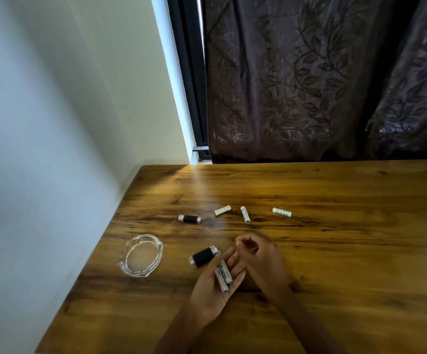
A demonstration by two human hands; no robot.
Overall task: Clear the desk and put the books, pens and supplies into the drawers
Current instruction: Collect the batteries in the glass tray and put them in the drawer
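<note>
Lying across the upturned palm of the left hand are two white cylindrical batteries with black lettering, side by side, the fingers straight and relaxed beneath them. Just beyond those fingertips a black, stubby cylinder with silver ends rests on the brown wood-grain surface, touching or nearly touching the hand; which one I cannot tell. The right hand hovers just beside the left, fingers loosely curled with thumb and forefinger close together; whether they pinch anything small is unclear.

Farther back, well apart from both hands, three more white batteries lie loose in a rough row: one angled, one nearly upright in the view, one off to the right. Left of them sits a smaller black piece with silver caps. A clear oval glass ashtray stands near the surface's left edge, beside a pale wall. A dark brown leaf-patterned curtain hangs behind.
</note>
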